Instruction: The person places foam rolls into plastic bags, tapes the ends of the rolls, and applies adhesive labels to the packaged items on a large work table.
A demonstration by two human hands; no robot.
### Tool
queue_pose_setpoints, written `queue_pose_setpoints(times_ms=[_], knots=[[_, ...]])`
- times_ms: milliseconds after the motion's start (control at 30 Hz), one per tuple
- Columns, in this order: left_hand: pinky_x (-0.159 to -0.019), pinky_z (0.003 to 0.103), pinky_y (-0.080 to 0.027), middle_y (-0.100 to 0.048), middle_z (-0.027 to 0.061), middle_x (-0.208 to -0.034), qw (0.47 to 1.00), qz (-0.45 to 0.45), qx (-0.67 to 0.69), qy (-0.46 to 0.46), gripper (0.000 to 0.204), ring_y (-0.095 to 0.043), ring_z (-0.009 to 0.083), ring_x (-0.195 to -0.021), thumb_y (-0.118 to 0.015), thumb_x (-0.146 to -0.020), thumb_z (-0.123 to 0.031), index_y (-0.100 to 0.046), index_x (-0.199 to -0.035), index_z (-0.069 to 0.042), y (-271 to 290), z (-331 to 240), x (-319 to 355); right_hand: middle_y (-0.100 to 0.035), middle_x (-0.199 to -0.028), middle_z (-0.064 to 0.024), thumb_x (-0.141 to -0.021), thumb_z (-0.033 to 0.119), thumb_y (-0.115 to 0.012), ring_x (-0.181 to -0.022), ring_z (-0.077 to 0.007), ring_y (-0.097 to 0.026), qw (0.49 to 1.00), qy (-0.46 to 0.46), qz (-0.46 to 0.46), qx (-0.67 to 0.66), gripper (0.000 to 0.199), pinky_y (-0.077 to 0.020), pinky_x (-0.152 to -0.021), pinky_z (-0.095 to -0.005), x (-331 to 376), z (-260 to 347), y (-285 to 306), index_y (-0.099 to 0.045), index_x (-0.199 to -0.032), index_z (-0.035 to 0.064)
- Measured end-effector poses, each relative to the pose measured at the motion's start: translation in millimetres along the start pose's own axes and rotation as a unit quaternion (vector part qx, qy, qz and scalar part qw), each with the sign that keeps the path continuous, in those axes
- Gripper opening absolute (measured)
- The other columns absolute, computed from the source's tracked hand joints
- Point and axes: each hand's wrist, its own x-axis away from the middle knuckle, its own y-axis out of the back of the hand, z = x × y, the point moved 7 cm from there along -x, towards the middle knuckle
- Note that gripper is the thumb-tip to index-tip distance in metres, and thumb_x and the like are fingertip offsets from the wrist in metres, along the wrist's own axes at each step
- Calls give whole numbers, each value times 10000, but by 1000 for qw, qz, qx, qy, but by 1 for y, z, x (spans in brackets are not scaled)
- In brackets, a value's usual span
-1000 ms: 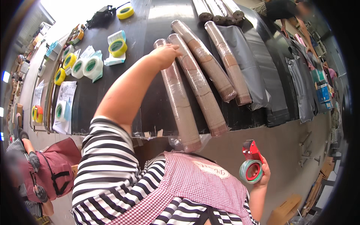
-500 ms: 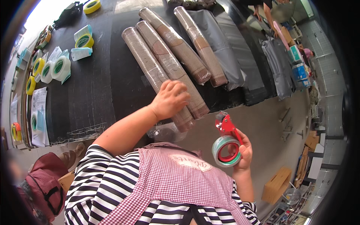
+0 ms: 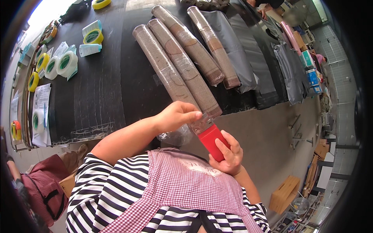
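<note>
My right hand grips a red tape dispenser, its clear front end against the near end of the leftmost roll. At that same end, my left hand is closed round the brown woven-pattern roll wrapped in clear plastic. The left thumb reaches the dispenser's front; the other fingertips are partly hidden. Beside it lies a second wrapped roll, touching along its length. Two more rolls, one and another, lie to the right. Loose clear plastic hangs below my left hand.
Grey sheeting covers the table's right side. Tape rolls, including a yellow one and a white one, stand at the left with papers. A wooden box sits on the floor. Another person's hand shows at far right.
The dispenser has moved left and up to the roll's end and turned its red back upward. My left hand has slid down to that near end.
</note>
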Motion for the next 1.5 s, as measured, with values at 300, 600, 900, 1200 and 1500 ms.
queue_pose_setpoints(times_ms=[300,600,900,1200,1500], knots=[[-705,264,-507,-689,33,-784,961,-209,-179,-21,129,-606,86,-755,-665,-938,-108,-720,-958,8,13,-36,17,-560,-1314,-222,-651,105,-853,-1116,-347,-627,996,-85,21,-29,614,-569,-894,-402,36,-1,11,-661,-1229,31],[-622,346,-488,-659,111,-721,859,-274,-409,-145,232,-619,226,-652,-734,-877,-213,-715,-818,11,34,-57,8,-597,-1250,-191,-641,97,-849,-997,-332,-675,987,-158,40,-8,590,-604,-794,-389,82,-7,25,-687,-1207,61],[-840,414,-416,-598,-19,-720,638,-286,-676,-232,276,-592,230,-807,-745,-828,-345,-677,-682,-120,1,-49,-26,-598,-1256,-153,-645,134,-825,-1028,-317,-668,967,-238,81,-38,604,-590,-825,-383,81,-28,5,-678,-1227,69],[-868,451,-457,-568,101,-1021,611,-314,-699,-200,243,-567,331,-1006,-711,-793,-159,-620,-1008,-94,32,-61,-27,-594,-1248,-138,-716,196,-796,-1034,-309,-669,965,-215,144,-31,582,-594,-825,-401,72,-35,11,-647,-1269,92],[-1082,475,-320,-584,66,-1110,752,-57,-609,-245,296,-508,286,-1148,-690,-835,-286,-668,-1074,-112,-62,4,-27,-710,-1022,-194,-790,287,-682,-951,-323,-699,777,-315,545,8,362,-575,-809,-444,-54,-66,-22,-738,-1063,56]])
